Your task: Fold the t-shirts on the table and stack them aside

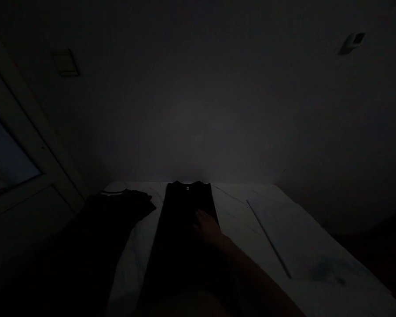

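A long black garment (181, 246) lies flat down the middle of a white-sheeted bed (251, 229), its collar at the far end with a small white label. My right hand (207, 226) rests palm-down on its right side, fingers spread and holding nothing. A second black garment (119, 207) lies bunched or folded to the left, with a pale trim at its neck, and its lower part fades into darkness. My left hand is not visible, though a dim shape at the bottom edge is too dark to identify.
A thin dark rod or crease (269, 237) runs diagonally across the sheet on the right. A dark smudge (326, 272) marks the sheet near it. A wall (198, 110) stands behind the bed, and a door with a glass pane (6, 154) stands at the left.
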The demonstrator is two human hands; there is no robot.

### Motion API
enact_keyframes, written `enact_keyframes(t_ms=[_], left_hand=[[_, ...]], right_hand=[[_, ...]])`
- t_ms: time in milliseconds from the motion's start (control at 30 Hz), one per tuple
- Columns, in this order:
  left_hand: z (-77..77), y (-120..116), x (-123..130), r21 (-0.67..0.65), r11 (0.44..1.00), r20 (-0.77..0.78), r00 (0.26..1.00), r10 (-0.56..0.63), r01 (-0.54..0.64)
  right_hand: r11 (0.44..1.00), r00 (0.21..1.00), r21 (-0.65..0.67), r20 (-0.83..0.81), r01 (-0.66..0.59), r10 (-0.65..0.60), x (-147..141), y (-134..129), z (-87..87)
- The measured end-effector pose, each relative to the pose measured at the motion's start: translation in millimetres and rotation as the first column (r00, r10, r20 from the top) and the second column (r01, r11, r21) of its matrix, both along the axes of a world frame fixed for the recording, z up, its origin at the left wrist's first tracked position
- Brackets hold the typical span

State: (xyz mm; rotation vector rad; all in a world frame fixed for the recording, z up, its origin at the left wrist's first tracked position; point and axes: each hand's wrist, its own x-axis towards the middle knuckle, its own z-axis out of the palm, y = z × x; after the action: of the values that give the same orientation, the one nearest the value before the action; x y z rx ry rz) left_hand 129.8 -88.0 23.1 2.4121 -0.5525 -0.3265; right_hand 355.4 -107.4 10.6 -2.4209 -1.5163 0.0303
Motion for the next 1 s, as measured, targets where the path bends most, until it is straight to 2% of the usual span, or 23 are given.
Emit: enact_keyframes(t_ms=[67, 133, 167, 200, 267, 367, 500, 600, 700, 867, 1000], left_hand=[[14.2, 36, 16, 0.019, 0.981, 0.059, 0.980, 0.192, -0.194], [23.8, 75, 31, 0.058, 0.865, 0.173, 0.858, 0.483, -0.498], [25.8, 94, 39, 0.082, 0.796, 0.232, 0.788, 0.570, -0.600], [25.9, 110, 46, 0.102, 0.729, 0.288, 0.721, 0.630, -0.677], [21.8, 135, 59, 0.142, 0.650, 0.372, 0.649, 0.664, -0.747], [13.8, 151, 76, 0.190, 0.609, 0.428, 0.624, 0.654, -0.770], [13.9, 148, 103, 0.232, 0.622, 0.444, 0.650, 0.617, -0.748], [18.3, 141, 127, 0.278, 0.645, 0.437, 0.692, 0.575, -0.712], [19.8, 135, 146, 0.336, 0.650, 0.420, 0.727, 0.544, -0.681], [16.4, 127, 164, 0.424, 0.616, 0.415, 0.747, 0.520, -0.664], [14.0, 128, 170, 0.478, 0.586, 0.429, 0.757, 0.493, -0.654]], right_hand=[[1.000, 1.000, -0.018, 0.016, -0.006, 0.006, -2, 2, -10.5], [1.000, 1.000, -0.027, 0.023, -0.009, 0.010, -1, 2, -15.0], [0.999, 1.000, -0.032, 0.021, -0.011, 0.012, 0, 3, -14.5], [0.999, 1.000, -0.038, 0.018, -0.015, 0.015, 1, 3, -12.3], [0.999, 1.000, -0.048, 0.006, -0.019, 0.019, 2, 5, -4.7], [0.999, 1.000, -0.049, -0.009, -0.020, 0.019, 1, 5, 7.3], [0.999, 0.999, -0.004, -0.009, 0.044, -0.044, -5, -3, 11.2], [0.995, 0.995, 0.011, -0.012, 0.103, -0.103, -14, -17, 6.0], [0.991, 0.991, -0.028, -0.039, 0.131, -0.132, -23, -32, -2.9], [0.993, 0.992, -0.022, -0.040, 0.118, -0.119, -30, -42, -17.9], [0.991, 0.990, -0.013, -0.041, 0.135, -0.136, -31, -42, -21.0]])
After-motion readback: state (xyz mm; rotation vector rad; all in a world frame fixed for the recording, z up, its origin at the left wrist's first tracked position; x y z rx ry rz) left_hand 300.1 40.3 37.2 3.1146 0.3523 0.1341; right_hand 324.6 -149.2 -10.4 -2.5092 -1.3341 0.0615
